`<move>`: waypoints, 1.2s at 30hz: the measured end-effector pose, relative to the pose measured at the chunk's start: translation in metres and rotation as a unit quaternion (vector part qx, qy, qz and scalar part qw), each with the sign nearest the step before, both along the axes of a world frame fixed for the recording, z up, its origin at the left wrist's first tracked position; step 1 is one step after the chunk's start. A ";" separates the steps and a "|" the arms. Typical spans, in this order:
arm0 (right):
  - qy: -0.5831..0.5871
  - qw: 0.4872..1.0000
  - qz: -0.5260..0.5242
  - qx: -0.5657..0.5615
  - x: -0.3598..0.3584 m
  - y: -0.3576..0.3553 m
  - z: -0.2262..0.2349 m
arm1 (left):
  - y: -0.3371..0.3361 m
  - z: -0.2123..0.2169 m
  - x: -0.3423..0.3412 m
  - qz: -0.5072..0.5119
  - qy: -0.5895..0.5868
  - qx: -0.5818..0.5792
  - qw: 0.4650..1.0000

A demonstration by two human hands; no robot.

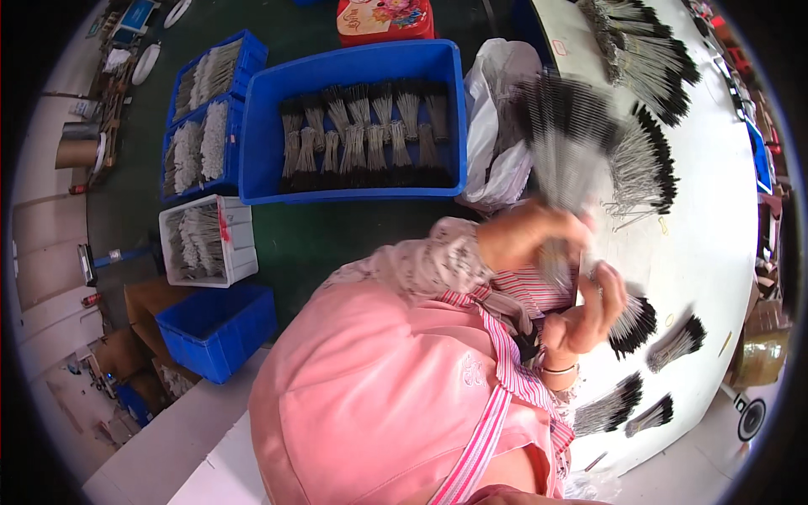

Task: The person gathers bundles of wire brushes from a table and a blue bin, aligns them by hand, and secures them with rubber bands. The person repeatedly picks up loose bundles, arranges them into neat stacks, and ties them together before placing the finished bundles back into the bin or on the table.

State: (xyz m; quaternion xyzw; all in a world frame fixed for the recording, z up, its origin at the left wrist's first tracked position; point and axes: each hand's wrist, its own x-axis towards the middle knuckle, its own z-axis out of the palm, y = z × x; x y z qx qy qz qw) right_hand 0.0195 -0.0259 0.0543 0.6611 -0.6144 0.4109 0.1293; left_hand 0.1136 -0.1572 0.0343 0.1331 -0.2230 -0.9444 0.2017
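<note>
My left hand [526,240], in a patterned sleeve, grips a bundle of thin wire brushes [566,143] with black bristle tips pointing up and away. The bundle is smeared by motion. Just below it, my right hand [587,318], with a bracelet at the wrist, is raised with fingers apart and nothing seen in it. More black-tipped wire brushes lie on the white table [703,244] to the right: a large pile [644,59] at the far end, a spread group [644,168] beside the held bundle, and smaller bunches [677,343] nearer.
To the left, a large blue bin [353,198] holds rows of brush bunches. Beside it stand smaller blue crates [202,118] and a white crate [240,252] with white-tipped pieces, plus another blue bin [223,332]. A white plastic bag [497,168] and a red box [383,25] are near the large bin.
</note>
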 end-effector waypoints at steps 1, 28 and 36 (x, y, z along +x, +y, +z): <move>-0.028 0.998 0.025 0.043 0.002 -0.001 -0.004 | -0.011 -0.018 0.016 0.054 -0.031 0.017 0.998; -0.388 0.846 -0.036 0.364 0.009 0.025 -0.093 | -0.122 -0.247 0.172 0.166 -0.693 -0.133 0.689; -0.401 0.850 -0.052 0.338 0.004 0.032 -0.089 | -0.185 -0.308 0.122 0.224 -0.602 -0.108 0.759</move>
